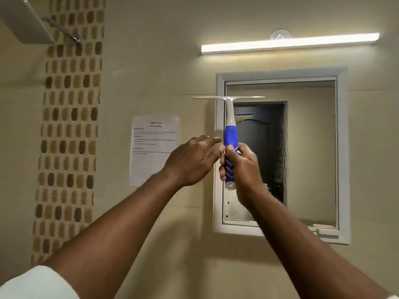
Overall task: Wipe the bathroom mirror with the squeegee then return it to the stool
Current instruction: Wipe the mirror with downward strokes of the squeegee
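The squeegee (230,124) has a blue and white handle and a thin horizontal blade at the top. It stands upright in front of the mirror's left edge. My right hand (241,167) grips the lower half of the handle. My left hand (192,160) is just left of the handle with relaxed fingers, its fingertips close to or touching the handle. The mirror (308,152) sits in a white frame on the beige wall and has water drops on the glass. The stool is out of view.
A lit tube light (289,43) hangs above the mirror. A printed paper sheet (154,147) is stuck to the wall left of the mirror. A mosaic tile strip (69,126) runs down the wall at left, with a shower head (28,20) at top left.
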Tool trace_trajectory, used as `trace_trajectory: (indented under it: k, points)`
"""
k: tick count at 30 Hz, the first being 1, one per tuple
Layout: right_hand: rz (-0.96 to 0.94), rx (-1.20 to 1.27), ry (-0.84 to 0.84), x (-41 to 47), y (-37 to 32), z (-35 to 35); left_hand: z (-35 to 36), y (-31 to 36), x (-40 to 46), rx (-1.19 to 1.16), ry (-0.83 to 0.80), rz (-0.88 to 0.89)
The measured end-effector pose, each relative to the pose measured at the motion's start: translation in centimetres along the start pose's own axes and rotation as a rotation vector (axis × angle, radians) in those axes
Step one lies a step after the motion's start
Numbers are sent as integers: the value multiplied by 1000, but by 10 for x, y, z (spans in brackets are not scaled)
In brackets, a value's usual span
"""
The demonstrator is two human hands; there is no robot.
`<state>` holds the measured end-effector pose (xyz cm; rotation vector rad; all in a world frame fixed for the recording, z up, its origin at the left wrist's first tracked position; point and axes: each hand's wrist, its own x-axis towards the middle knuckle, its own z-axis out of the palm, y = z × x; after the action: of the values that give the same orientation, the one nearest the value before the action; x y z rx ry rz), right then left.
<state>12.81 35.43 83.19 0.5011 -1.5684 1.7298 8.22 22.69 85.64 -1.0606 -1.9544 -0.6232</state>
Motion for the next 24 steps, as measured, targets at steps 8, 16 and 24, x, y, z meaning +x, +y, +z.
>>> trace_trajectory:
  k: [8,16,24]
  points:
    - [14,-82,104,34,-19,-41,5,-26,12,329,-25,-58]
    - [-10,-118,90,69,-32,-60,14,-46,28,374,-28,-151]
    - [12,-58,97,87,-24,-68,27,-50,30,407,-33,-139]
